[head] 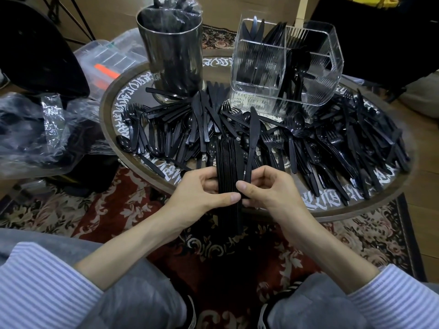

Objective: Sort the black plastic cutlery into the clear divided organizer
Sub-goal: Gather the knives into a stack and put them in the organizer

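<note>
Left hand (pixel 202 188) grips a tight stack of black knives (pixel 229 167) at its lower half, thumb laid across the front. Just beside it, the right hand (pixel 266 188) pinches a single knife (pixel 253 138) by the handle, blade pointing up and away, right thumb touching the stack. Behind them, loose black cutlery (pixel 332 148) covers the round table (pixel 356 210). At the table's far left stands a metal canister (pixel 173 55); to the right of it sits the clear organizer (pixel 308 91), knives, forks and spoons already upright in its compartments.
</note>
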